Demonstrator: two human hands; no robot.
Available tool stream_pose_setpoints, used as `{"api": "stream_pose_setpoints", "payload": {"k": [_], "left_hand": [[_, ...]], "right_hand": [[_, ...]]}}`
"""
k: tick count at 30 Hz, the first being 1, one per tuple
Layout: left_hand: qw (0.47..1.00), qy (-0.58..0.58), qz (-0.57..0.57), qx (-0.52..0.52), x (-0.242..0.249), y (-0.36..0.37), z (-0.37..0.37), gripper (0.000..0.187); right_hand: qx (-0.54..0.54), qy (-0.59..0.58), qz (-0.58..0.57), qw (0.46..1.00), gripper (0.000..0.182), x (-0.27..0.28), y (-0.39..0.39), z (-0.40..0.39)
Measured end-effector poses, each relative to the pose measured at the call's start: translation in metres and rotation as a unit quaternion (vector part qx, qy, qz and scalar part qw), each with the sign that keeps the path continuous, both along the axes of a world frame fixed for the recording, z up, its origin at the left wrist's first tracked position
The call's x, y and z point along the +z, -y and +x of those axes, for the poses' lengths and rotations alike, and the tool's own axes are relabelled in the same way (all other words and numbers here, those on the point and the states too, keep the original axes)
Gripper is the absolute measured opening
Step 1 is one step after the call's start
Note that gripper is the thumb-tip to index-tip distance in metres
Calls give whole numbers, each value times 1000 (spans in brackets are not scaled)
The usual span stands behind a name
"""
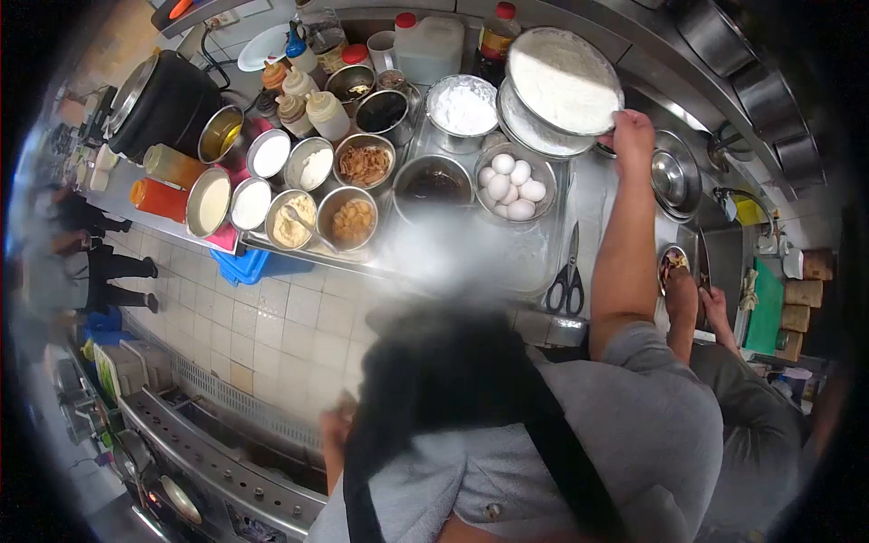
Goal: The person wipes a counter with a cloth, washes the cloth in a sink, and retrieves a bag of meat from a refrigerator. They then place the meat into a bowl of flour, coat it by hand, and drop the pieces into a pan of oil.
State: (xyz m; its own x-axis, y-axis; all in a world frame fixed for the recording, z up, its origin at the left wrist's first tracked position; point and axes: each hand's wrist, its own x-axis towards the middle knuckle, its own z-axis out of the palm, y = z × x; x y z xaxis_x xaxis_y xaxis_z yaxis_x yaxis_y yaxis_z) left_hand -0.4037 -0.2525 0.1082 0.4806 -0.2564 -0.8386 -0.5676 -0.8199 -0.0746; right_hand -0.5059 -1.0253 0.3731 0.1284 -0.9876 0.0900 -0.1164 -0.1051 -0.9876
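Observation:
My right hand [631, 134] grips the rim of a large metal bowl of white powder [566, 81]. This bowl is tilted and overlaps a second container of white powder [534, 129] below it. Just left stand a bowl of white eggs [513, 185] and a smaller metal bowl of lumpy white powder [462, 104]. My left hand [337, 425] hangs low beside my body, away from the counter. It is blurred and partly hidden, so its fingers cannot be made out. A pair of black-handled scissors [567, 282] lies on the counter below my right arm.
Several ingredient bowls, including fried shreds [364, 161] and dark liquid [433, 185], crowd the counter's left. Squeeze bottles [326, 114] and a white jug [429, 50] stand behind. At right, a co-worker's hands [681, 294] work at a small bowl [673, 261]. A stove [222, 471] is opposite.

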Motion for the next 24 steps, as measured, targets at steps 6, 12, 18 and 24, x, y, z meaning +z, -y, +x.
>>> {"api": "stream_pose_setpoints", "payload": {"k": [6, 12, 18, 24], "left_hand": [[830, 225, -382, 338, -4, 16, 32, 25], [791, 89, -507, 329, 222, 209, 68, 26], [744, -24, -634, 210, 266, 335, 87, 28], [738, -59, -631, 232, 262, 439, 113, 53]], "right_hand": [[8, 42, 50, 998, 18, 1, -13, 15], [33, 61, 61, 996, 18, 5, -5, 10], [76, 140, 109, 981, 25, -18, -39, 46], [147, 88, 177, 969, 17, -33, -101, 94]]}}
